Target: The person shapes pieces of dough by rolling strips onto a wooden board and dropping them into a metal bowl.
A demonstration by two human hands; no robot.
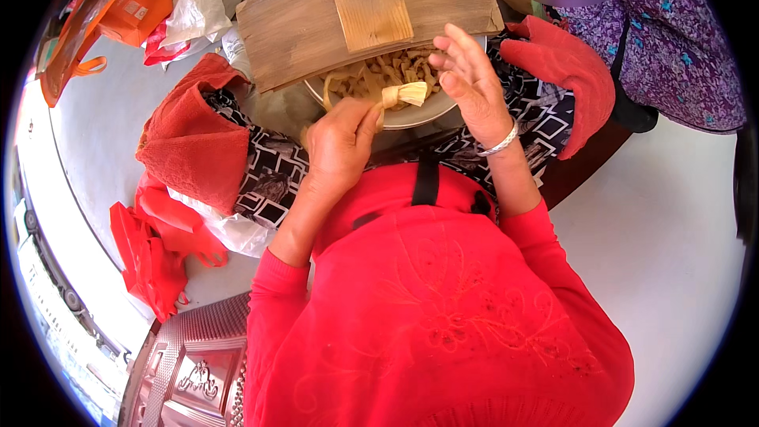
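My left hand (344,138) is closed on a pale yellow flat strip (403,95), which has a folded knot and a frayed tuft poking out to the right. My right hand (470,83) is raised just right of the tuft, fingers apart and holding nothing that I can see. Behind both hands, a round pale metal basin (415,119) holds several tan folded pieces (383,67). A weathered wooden board (292,32) with a smaller wooden piece (371,12) fixed on it lies across the basin's back part.
Red towels (190,138) drape over my patterned trousers at both sides. Orange and white bags (134,12) sit at back left, red bags (154,261) at left. Another person in purple floral clothing (672,63) is at back right. A dark red embossed panel (198,364) stands at lower left.
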